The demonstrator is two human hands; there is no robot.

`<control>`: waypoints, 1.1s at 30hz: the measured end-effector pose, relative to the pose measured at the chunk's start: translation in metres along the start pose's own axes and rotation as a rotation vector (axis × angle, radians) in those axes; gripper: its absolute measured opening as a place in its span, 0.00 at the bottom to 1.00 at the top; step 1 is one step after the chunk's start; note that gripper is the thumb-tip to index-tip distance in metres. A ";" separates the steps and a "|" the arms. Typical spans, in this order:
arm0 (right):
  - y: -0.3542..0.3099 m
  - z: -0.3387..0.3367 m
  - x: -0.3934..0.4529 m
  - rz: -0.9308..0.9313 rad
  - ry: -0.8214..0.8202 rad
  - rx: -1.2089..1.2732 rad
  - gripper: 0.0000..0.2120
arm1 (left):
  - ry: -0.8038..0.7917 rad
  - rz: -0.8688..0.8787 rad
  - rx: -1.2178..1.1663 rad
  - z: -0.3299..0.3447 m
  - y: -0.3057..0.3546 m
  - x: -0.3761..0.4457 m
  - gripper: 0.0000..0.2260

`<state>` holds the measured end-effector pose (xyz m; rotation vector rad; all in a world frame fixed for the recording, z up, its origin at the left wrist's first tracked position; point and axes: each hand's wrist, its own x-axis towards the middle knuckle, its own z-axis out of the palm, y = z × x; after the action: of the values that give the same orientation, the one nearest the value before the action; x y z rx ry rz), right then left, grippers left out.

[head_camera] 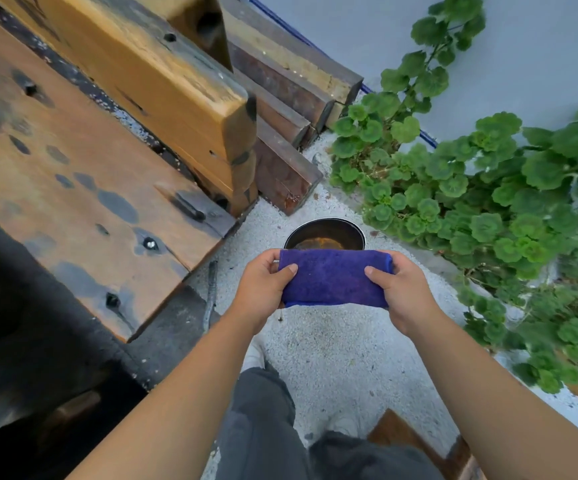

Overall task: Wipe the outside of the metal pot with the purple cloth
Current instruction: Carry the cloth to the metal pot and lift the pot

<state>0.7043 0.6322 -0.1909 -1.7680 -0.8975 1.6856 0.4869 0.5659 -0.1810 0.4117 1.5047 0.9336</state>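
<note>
A folded purple cloth (332,278) is stretched flat between both hands, held above the gravel ground. My left hand (261,284) grips its left end with the thumb on top. My right hand (396,289) grips its right end the same way. Just beyond the cloth, the metal pot (325,233) stands upright on the gravel; only its far rim and dark inside show, with a brownish reflection or liquid in it. The cloth hides the pot's near side. Neither hand touches the pot.
Heavy wooden beams (114,140) with dark stains and bolts fill the left. Stacked timber ends (287,174) lie behind the pot. A leafy green plant (471,202) spreads along the right by a pale wall. My legs and a shoe (256,355) are below.
</note>
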 end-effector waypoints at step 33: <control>0.150 -0.030 0.260 -0.484 -0.526 -0.805 0.10 | -0.455 0.546 0.530 0.075 -0.134 0.262 0.14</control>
<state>0.7491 0.7382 -0.4692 -1.3225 -2.2770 1.5680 0.5465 0.6990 -0.4475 1.3766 1.2121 0.7632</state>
